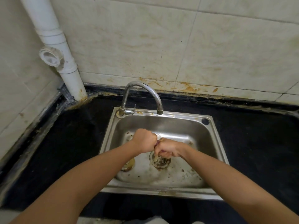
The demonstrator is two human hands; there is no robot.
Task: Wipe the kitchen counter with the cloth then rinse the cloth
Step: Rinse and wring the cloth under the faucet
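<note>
Cloth (156, 143), a pink sliver, sits clenched between fisted left hand (143, 140) and right hand (166, 147) above the sink (182, 115): judged wringing stage, wiping apparently done.

A white pipe (48, 38) stands against stained wall tiles (161, 46).

Cream tiled walls (145, 46) meet at the far left corner, stained rust-orange along their bottom edge. A white drainpipe (53, 46) runs down that corner. A steel sink (161, 193) with a curved tap (142, 85) sits centrally.
</note>
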